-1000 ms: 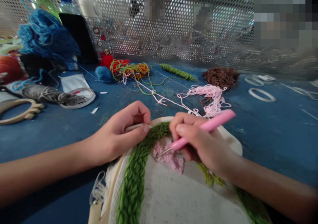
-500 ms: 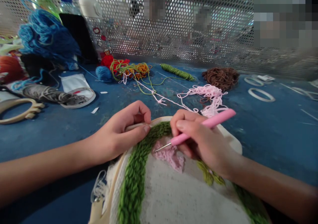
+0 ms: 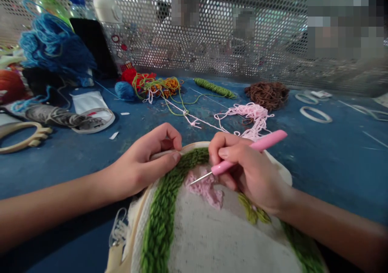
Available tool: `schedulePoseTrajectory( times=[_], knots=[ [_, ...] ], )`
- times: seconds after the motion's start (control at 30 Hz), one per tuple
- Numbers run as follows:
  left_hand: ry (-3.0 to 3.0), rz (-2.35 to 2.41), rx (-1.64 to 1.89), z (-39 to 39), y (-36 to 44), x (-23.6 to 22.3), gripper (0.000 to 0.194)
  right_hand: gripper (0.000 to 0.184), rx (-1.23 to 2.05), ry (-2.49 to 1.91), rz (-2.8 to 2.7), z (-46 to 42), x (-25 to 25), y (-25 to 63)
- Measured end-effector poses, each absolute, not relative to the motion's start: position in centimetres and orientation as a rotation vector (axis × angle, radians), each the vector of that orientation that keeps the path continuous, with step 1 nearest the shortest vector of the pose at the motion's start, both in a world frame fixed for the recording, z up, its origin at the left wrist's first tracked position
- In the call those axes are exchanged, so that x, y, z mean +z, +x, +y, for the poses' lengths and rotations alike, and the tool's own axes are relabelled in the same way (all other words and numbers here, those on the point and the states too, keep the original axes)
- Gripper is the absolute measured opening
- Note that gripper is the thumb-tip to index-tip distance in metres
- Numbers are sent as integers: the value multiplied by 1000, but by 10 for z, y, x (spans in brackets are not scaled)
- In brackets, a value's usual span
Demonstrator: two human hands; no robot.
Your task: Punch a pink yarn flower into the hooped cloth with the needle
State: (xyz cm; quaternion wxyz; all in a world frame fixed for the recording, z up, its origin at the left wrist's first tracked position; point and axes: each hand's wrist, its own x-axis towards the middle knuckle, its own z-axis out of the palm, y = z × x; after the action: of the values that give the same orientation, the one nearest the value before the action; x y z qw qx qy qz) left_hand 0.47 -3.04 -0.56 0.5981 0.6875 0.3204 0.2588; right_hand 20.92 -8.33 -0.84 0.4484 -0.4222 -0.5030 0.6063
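A wooden embroidery hoop [image 3: 138,214] with cream cloth [image 3: 218,240] leans toward me at the bottom centre. The cloth carries a thick green yarn band [image 3: 163,208] and a small pink stitched patch [image 3: 206,188]. My left hand [image 3: 142,166] pinches the hoop's top rim between thumb and fingers. My right hand [image 3: 245,172] grips a pink-handled punch needle [image 3: 251,150] like a pen. Its metal tip rests at the pink patch. Pink yarn [image 3: 251,115] trails from a loose heap on the blue table [image 3: 333,160] toward my right hand.
Blue yarn [image 3: 51,47], a red, orange and green tangle [image 3: 151,85], a green skein [image 3: 215,88] and brown yarn [image 3: 266,95] lie farther back. An empty wooden hoop [image 3: 21,133] sits at left, white rings [image 3: 315,114] at right. A perforated metal screen [image 3: 212,30] closes the far side.
The needle tip has lifted slightly out of the pink patch and shifted a little left. My left hand holds the hoop as before.
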Motion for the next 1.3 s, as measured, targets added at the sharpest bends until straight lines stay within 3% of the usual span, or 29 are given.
schedulePoseTrajectory(
  times=[0.17, 0.3, 0.47, 0.63, 0.9, 1.07, 1.17, 1.3],
  knots=[
    [1629, 750, 599, -31, 4, -6, 9, 14, 1415, -1133, -1520, -88, -4, 203],
    [1718, 736, 653, -32, 2, -8, 10, 8, 1072, -1095, -1985, -94, 1, 195],
    [1645, 740, 651, -32, 4, -7, 11, 18, 1462, -1095, -1380, -90, -5, 204],
    [1681, 741, 641, -32, 3, -7, 9, 17, 1428, -1108, -1406, -89, -3, 207],
    [1743, 737, 658, -32, 2, -9, 7, 9, 829, -1022, -2177, -93, -1, 197],
    [1646, 755, 664, -33, 4, -9, 8, 19, 1432, -1087, -1436, -88, -6, 204],
    [1615, 752, 668, -34, 4, -8, 8, 22, 1458, -1021, -1212, -87, -6, 210],
    [1615, 750, 646, -33, 4, -8, 8, 19, 1473, -1083, -1336, -89, -5, 209]
  ],
)
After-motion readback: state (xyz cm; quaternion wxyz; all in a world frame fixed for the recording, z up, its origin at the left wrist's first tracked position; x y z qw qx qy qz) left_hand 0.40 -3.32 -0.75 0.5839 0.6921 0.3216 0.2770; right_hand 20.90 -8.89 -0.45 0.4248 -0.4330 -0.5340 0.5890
